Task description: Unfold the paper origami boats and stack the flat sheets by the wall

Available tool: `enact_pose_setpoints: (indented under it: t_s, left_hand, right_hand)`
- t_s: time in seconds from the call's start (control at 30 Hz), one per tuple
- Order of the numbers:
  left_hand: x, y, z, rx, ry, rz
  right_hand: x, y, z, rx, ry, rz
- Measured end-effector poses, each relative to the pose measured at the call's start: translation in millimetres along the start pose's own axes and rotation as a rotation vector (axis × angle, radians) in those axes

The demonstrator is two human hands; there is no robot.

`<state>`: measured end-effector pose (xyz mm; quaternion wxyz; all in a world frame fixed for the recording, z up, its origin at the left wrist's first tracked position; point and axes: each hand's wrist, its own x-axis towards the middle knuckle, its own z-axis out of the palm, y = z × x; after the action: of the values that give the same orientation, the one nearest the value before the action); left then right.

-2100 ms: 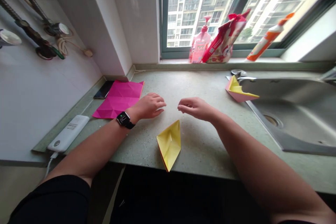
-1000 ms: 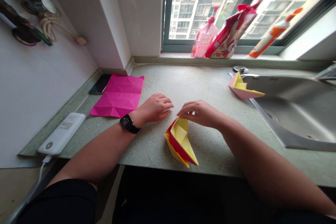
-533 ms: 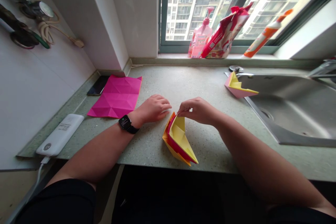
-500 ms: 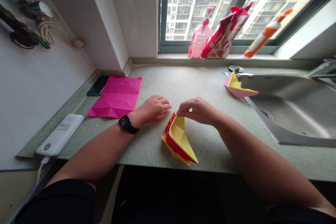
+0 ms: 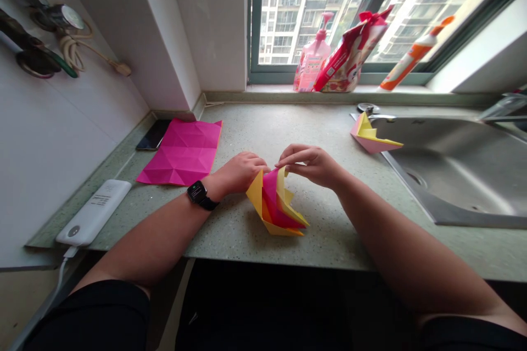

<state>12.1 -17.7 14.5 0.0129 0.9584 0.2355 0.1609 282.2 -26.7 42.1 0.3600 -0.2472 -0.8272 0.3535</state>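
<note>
A folded paper shape, yellow outside and pink inside, stands on the speckled green counter near its front edge. My left hand, with a black watch at the wrist, pinches its left flap. My right hand pinches the top of its right flap. The two flaps are spread apart, so the pink inside shows.
A creased pink sheet lies at the left, with a phone behind it and a white power bank nearer me. A second folded paper shape rests by the steel sink. Bottles and a red pouch stand on the sill.
The paper lay flat with both hands off it. My right hand then lifted one flap, and my left hand has now taken the other, so the shape has spread wider.
</note>
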Motion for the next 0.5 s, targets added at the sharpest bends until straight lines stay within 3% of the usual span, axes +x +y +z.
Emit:
enact_pose_setpoints:
  t_s: [0.2,0.33,0.43,0.5]
  left_hand:
    - [-1,0,-2.4,-0.043,0.019,-0.001]
    - [-5,-1,-13.4,-0.089,0.084,-0.214]
    - [-9,1,-25.2,-0.259,0.100,-0.380]
    - [-11,4,-31.4,-0.407,0.076,-0.410]
  right_hand:
    - [0,3,4,0.013,0.016,-0.008]
    - [1,1,6,-0.018,0.067,-0.028]
    - [1,0,5,-0.007,0.051,0.001]
    - [1,0,4,-0.001,0.035,0.028]
